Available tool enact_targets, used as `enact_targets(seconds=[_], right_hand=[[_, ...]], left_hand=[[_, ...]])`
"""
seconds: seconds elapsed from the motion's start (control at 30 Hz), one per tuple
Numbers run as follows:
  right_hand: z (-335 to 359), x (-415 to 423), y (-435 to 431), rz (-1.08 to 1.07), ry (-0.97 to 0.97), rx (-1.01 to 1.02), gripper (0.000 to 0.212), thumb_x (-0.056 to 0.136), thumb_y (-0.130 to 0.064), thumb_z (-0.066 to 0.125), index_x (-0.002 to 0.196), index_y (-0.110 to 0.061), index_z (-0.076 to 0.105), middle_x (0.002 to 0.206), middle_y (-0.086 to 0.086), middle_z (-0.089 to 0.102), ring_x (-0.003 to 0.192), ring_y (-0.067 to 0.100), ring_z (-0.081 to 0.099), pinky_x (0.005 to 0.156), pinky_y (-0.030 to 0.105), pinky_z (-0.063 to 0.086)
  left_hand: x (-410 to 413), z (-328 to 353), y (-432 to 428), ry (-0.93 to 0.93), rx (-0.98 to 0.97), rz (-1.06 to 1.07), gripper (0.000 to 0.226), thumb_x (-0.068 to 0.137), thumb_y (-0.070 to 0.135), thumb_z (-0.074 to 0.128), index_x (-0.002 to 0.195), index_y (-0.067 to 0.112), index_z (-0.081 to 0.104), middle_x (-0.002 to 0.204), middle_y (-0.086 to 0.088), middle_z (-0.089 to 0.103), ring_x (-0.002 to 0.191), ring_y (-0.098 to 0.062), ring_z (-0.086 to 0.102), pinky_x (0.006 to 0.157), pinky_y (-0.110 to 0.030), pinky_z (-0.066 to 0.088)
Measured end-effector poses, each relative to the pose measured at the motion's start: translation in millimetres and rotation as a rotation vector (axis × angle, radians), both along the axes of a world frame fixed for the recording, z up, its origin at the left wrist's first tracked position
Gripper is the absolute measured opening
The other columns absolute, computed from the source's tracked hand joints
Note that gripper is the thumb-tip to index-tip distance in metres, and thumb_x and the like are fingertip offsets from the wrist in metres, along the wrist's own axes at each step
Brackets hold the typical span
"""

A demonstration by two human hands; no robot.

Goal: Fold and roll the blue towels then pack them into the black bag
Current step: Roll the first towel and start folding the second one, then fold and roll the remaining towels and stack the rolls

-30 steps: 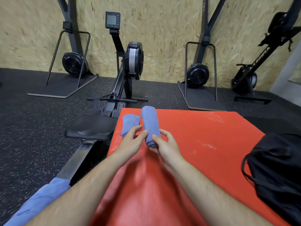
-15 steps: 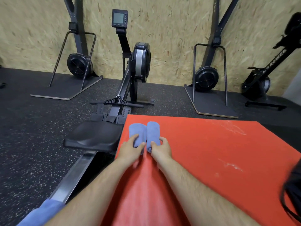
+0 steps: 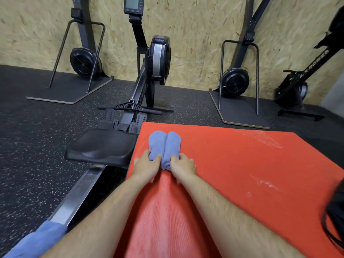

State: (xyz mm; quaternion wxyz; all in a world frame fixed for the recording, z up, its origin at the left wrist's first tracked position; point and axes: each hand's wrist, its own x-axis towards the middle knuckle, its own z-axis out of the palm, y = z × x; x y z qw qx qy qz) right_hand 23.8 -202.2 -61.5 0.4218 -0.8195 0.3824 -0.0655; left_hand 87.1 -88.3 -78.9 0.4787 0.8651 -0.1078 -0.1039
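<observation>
Fingers [image 3: 156, 158] curl on the rolled towels' [image 3: 173, 144] near ends — arms [image 3: 214, 205] outstretched.

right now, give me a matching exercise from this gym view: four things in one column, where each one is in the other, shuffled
Things
1. left towel roll
2. black bag
3. rower seat
4. loose blue towel

Places
A. right edge of view, cut off by the frame
B. bottom left corner, over the rower's rail
C. gripped by the left hand, touching the right towel roll
D. just left of the red mat, beside its far corner

Pairs: 1-C, 2-A, 3-D, 4-B
</observation>
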Motion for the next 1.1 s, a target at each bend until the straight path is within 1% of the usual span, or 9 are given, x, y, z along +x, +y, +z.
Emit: enact_targets(seconds=[0.07,0.13,0.23,0.4,0.6,0.73,0.83,0.97,1.1], right_hand=[[2,0,-2,0.041,0.039,-0.05,0.043,0.094,-0.036,0.038,0.124,-0.015,0.06,0.132,0.018,0.054,0.128,0.034,0.043,0.109,0.037,0.033],[6,-1,-4,0.067,0.05,-0.087,0.044,0.096,-0.033,0.037,0.127,-0.01,0.058,0.134,0.018,0.054,0.13,0.034,0.043,0.109,0.037,0.033],[7,-2,-2,0.088,0.062,-0.146,0.049,0.096,-0.039,0.036,0.128,-0.007,0.056,0.134,0.017,0.056,0.129,0.034,0.044,0.108,0.039,0.034],[14,-17,4,0.128,0.058,-0.24,0.051,0.096,-0.046,0.035,0.138,-0.018,0.044,0.137,0.019,0.046,0.128,0.039,0.041,0.107,0.045,0.034],[35,-53,31,0.282,0.062,-0.641,0.048,0.101,-0.042,0.036,0.144,-0.021,0.038,0.139,0.013,0.045,0.125,0.036,0.043,0.1,0.046,0.038],[43,-81,73,0.403,0.031,-0.807,0.046,0.1,-0.038,0.039,0.142,-0.019,0.042,0.135,0.011,0.05,0.122,0.035,0.048,0.094,0.044,0.041],[43,-97,116,0.49,-0.045,-0.898,0.052,0.089,-0.035,0.05,0.138,-0.017,0.052,0.12,0.011,0.06,0.108,0.035,0.059,0.082,0.043,0.048],[28,-109,185,0.631,-0.116,-0.894,0.054,0.087,-0.035,0.055,0.139,-0.018,0.05,0.118,0.008,0.059,0.107,0.033,0.057,0.08,0.042,0.046],[4,-112,251,0.797,-0.105,-0.875,0.056,0.094,-0.037,0.051,0.144,-0.017,0.039,0.127,0.008,0.054,0.116,0.031,0.051,0.088,0.043,0.044]], left_hand=[[1,-4,3,-0.02,0.084,-0.036,0.045,0.087,0.055,0.048,0.119,0.026,0.059,0.099,0.002,0.065,0.117,-0.028,0.052,0.098,-0.038,0.044],[6,-7,3,-0.061,0.159,-0.058,0.069,0.073,0.071,0.035,0.117,0.023,0.06,0.113,-0.003,0.064,0.119,-0.031,0.052,0.101,-0.044,0.042],[10,-13,5,-0.1,0.204,-0.059,0.08,0.068,0.074,0.032,0.12,0.019,0.058,0.12,-0.009,0.061,0.117,-0.034,0.053,0.099,-0.047,0.043],[-3,-3,17,-0.188,0.209,-0.116,0.058,0.088,0.057,0.048,0.131,0.018,0.05,0.136,-0.012,0.052,0.128,-0.032,0.044,0.106,-0.046,0.038],[-32,21,42,-0.373,0.357,-0.177,0.054,0.096,0.05,0.049,0.143,0.023,0.044,0.149,-0.005,0.041,0.132,-0.032,0.042,0.107,-0.047,0.037],[-75,47,84,-0.52,0.453,-0.237,0.063,0.093,0.053,0.036,0.148,0.022,0.042,0.154,-0.007,0.039,0.136,-0.032,0.042,0.108,-0.048,0.039],[-108,61,130,-0.579,0.597,-0.265,0.072,0.086,0.052,0.023,0.149,0.023,0.041,0.151,-0.005,0.043,0.132,-0.031,0.045,0.104,-0.045,0.042],[-135,59,205,-0.56,0.756,-0.227,0.068,0.088,0.051,0.025,0.15,0.024,0.039,0.147,-0.003,0.046,0.128,-0.03,0.049,0.102,-0.043,0.043],[-145,32,280,-0.354,0.862,-0.179,0.06,0.096,0.048,0.044,0.152,0.029,0.03,0.151,0.001,0.041,0.131,-0.029,0.048,0.104,-0.045,0.042]])
